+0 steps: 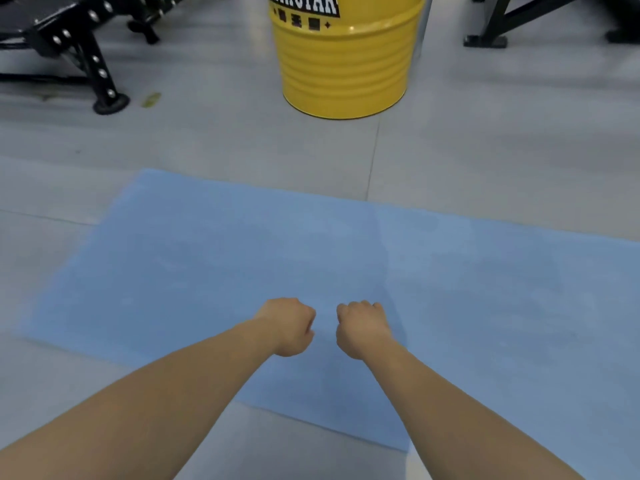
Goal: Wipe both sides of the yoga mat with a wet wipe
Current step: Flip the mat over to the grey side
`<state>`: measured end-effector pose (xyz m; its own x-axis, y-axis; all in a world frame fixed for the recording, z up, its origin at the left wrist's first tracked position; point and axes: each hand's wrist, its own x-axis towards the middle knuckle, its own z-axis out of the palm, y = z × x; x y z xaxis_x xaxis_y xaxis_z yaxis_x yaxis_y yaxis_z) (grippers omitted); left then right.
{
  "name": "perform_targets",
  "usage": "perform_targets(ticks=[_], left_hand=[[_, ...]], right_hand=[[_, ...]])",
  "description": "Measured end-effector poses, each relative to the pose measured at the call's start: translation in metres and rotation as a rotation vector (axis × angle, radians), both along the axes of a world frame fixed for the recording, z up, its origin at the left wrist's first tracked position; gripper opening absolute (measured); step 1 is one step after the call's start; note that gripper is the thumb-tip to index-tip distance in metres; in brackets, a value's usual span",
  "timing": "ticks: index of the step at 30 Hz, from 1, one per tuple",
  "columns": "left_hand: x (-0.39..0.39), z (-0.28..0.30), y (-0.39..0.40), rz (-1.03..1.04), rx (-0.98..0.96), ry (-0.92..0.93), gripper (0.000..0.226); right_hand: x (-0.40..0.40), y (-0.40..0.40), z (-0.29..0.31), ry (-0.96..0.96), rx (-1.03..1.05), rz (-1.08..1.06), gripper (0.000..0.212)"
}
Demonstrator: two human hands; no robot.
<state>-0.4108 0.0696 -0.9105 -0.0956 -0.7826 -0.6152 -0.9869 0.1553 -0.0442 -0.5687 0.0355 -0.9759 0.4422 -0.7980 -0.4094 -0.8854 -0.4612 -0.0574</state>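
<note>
Mat [450, 271]: blue, one piece, laid flat on the grey floor [485, 150]. Its left end and near corner are in view; the right end runs out of frame. Surface faintly mottled toward the right; whether that is damp from wiping cannot be told. Lying spread out as it does, one whole face is open to a wipe, the other against the floor.

Wipe: none visible. If one is held, it is hidden inside a fist; this cannot be told.

Left hand [289, 327]: over the mat's near middle, arm stretched forward, fingers curled tight into a fist, thumb side facing the other hand. Nothing shows between the fingers.

Right hand [362, 329]: just beside the left, apart from it by a small gap, fingers likewise curled into a fist, knuckles up. No cloth or mat edge seen in the grip.

Both fists hover side by side at the same height; whether they touch the mat cannot be told. The paired pose reads as a ready or marker position, not as a wiping stroke, so the task appears to be at a pause or boundary.

Drum [346, 64]: yellow, ribbed, upright, beyond the mat's far edge, well apart from it.

Frames [86, 46]: black gym equipment, far left and far right.
</note>
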Motion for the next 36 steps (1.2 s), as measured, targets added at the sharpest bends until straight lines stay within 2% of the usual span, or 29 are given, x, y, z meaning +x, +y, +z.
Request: perform_targets(ticks=[4, 7, 11, 15, 25, 31, 36], left_hand=[[0.032, -0.029, -0.005, 0.005, -0.034, 0.007, 0.03], [0.045, -0.053, 0.009, -0.038, -0.032, 0.038, 0.03], [0.057, -0.076, 0.035, -0.197, 0.003, 0.077, 0.034], [0.072, -0.087, 0.04, -0.26, 0.008, 0.102, 0.042], [0.081, -0.106, 0.07, -0.364, 0.025, 0.075, 0.057], [0.075, -0.104, 0.065, -0.285, -0.042, 0.064, 0.034], [0.059, -0.103, 0.051, -0.259, -0.085, 0.068, 0.028]], right_hand=[[-0.001, -0.013, -0.016, 0.071, -0.068, 0.117, 0.024], [-0.006, -0.014, -0.02, 0.088, -0.079, 0.055, 0.025], [-0.008, 0.02, -0.022, 0.091, -0.088, 0.085, 0.027], [-0.012, 0.059, -0.035, 0.089, -0.105, 0.168, 0.03], [-0.007, 0.106, -0.052, 0.286, 0.012, 0.254, 0.058], [-0.009, 0.091, -0.048, 0.236, -0.077, 0.222, 0.052], [-0.016, 0.082, -0.04, 0.247, -0.119, 0.234, 0.05]])
